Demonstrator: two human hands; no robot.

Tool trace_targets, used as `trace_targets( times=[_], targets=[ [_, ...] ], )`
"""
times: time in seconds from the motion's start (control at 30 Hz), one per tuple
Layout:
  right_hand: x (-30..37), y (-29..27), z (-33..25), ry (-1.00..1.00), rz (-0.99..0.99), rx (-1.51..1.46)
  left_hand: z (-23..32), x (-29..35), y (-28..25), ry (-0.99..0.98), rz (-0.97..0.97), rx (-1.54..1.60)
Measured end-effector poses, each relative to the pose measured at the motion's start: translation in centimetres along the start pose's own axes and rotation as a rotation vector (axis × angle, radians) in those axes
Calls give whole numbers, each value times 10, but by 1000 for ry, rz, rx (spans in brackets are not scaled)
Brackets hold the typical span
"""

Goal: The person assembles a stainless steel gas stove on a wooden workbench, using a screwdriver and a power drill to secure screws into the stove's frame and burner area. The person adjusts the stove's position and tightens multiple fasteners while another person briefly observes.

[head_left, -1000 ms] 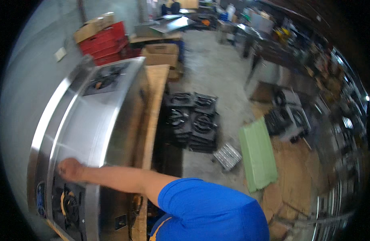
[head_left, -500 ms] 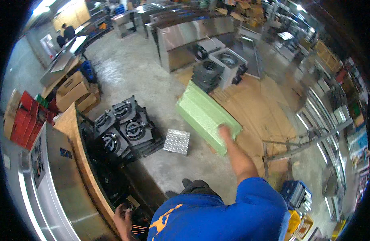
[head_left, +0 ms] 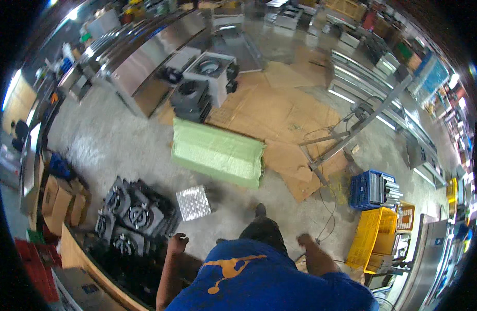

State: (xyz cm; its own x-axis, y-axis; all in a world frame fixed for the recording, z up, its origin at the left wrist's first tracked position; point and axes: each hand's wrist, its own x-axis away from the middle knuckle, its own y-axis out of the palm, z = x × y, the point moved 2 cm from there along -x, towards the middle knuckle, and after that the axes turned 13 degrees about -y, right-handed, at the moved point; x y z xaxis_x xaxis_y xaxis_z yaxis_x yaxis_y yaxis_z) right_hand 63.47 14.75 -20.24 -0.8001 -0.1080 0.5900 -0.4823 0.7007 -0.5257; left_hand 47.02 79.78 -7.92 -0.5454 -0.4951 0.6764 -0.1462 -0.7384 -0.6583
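My left hand (head_left: 177,242) hangs in front of me at the near left, beside a stack of black burner-like units with round rings (head_left: 140,217). Its fingers are loosely bent and apart, with nothing seen in them. My right hand (head_left: 307,241) is at my right side over the floor, near a thin dark cable (head_left: 331,215). Motion blur smears its fingers, and no held object shows. Ahead of me lies a long block in pale green wrap (head_left: 218,153), which neither hand touches. A silver tread-plate box (head_left: 193,202) stands between it and the black stack.
Flattened cardboard (head_left: 249,106) covers floor beyond the green block. A metal frame (head_left: 352,132) juts up at the right. Blue (head_left: 364,191) and yellow crates (head_left: 364,236) stand nearer on that side. Black ring-shaped parts (head_left: 191,98) are stacked behind the block. A wooden edge (head_left: 78,259) runs along the left.
My right hand has come off the green block, back to my side. My left hand has moved away from the dark bin by the wooden edge. The view has turned to the right.
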Motion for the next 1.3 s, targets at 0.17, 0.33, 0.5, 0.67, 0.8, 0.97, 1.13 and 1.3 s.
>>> trace_targets(
  times=[0.17, 0.33, 0.5, 0.67, 0.8, 0.97, 1.13, 1.3],
  targets=[
    [68, 51, 89, 424, -68, -380, 113, -92, -9, 320, 73, -328],
    [-31, 17, 108, 518, -96, -564, 209, -183, 19, -83, -31, -102],
    [-267, -179, 63, -17, 178, -383, 359, -216, 74, 95, -278, -336],
    [-429, -417, -76, -420, 500, -615, 510, -234, 98, 172, -187, 34],
    [-497, -494, -181, -225, 568, -122, 592, -301, 96, 158, -233, 28],
    [-566, -467, -216, -330, 229, -57, 672, -417, 96, 173, -541, -247],
    [-632, -489, -230, -22, -33, -122, 843, -536, 86, 219, -438, -419],
    [-718, -575, -261, 122, 34, -327, 1067, -661, 38, 254, -200, 87]
  ],
)
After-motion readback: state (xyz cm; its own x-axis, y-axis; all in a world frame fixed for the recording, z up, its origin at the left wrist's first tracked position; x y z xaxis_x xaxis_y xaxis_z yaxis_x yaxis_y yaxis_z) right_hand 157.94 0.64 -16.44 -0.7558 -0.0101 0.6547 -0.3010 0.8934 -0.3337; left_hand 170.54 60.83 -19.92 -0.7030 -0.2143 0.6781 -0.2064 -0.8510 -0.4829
